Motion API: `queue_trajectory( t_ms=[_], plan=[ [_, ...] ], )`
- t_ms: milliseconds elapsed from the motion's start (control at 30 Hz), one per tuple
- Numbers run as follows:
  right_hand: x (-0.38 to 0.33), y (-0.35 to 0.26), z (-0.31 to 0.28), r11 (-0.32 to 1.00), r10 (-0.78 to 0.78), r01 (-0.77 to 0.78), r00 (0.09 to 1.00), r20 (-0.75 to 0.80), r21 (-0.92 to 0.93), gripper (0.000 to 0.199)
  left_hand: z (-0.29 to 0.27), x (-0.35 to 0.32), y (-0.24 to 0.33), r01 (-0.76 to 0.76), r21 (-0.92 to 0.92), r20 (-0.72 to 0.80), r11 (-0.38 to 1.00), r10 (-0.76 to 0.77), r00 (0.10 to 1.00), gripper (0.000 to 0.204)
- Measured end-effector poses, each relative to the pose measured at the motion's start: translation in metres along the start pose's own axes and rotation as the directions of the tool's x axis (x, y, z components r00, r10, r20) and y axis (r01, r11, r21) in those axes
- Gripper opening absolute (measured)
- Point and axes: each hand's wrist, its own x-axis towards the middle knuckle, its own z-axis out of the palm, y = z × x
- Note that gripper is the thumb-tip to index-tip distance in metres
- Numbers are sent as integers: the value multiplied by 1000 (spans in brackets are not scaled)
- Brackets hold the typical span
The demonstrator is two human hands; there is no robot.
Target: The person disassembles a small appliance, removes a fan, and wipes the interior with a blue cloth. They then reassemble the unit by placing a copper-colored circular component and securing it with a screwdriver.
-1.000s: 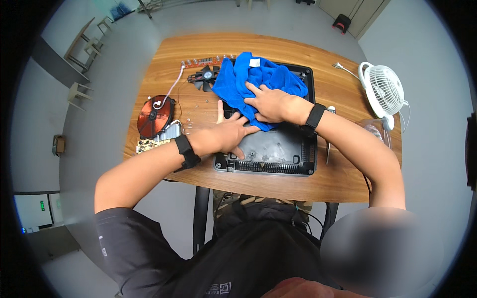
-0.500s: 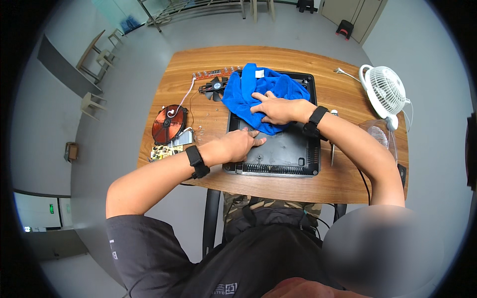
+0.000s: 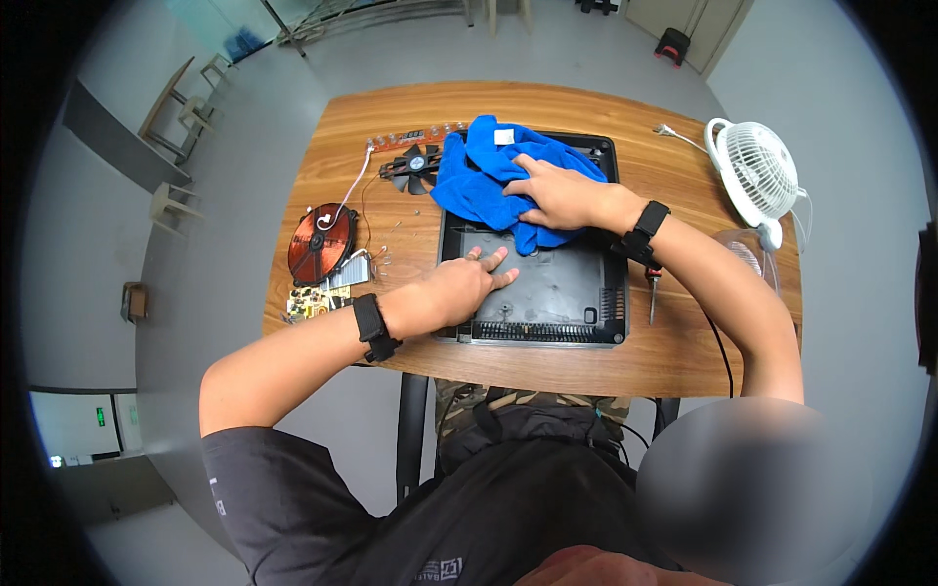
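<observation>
The blue cloth (image 3: 479, 190) is bunched over the far half of the black plastic housing (image 3: 547, 293), which is laid hollow side up near the middle of the worktop (image 3: 689, 337). The cloth is covered partly by the right hand (image 3: 562, 195), set palm down with its fingers apart; whether a fold is gripped beneath cannot be told. The near left part of the housing is touched by the left hand (image 3: 459, 293), its fingers spread and nothing seen between them.

If the cloth were pushed hard while the left hand bore lightly, the housing could be slid across the smooth wood. A loose fold could be snagged on the rim or a corner post. The loose black-bladed fan (image 3: 412, 168), lying just beside the cloth's left edge, could be knocked, and the small metal pieces (image 3: 383, 262) could be scattered by a trailing corner or the left forearm.

The housing's long axis appears to be run from near to far, with the slotted vent (image 3: 537, 332) turned toward the person. The cloth is stretched more from side to side, its white tag at the far edge.

Farther out, the copper coil (image 3: 318, 244) is placed at left, the screwdriver (image 3: 654, 283) just right of the housing.
</observation>
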Motion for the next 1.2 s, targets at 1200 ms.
queue_trajectory(
  t_ms=[1200],
  plan=[
    [-28, 16, -61, 992, 90, -124, 793, -602, -15, 38, 3, -2, 2, -14, 21, -52, 1000, 15, 999, 89]
  ],
)
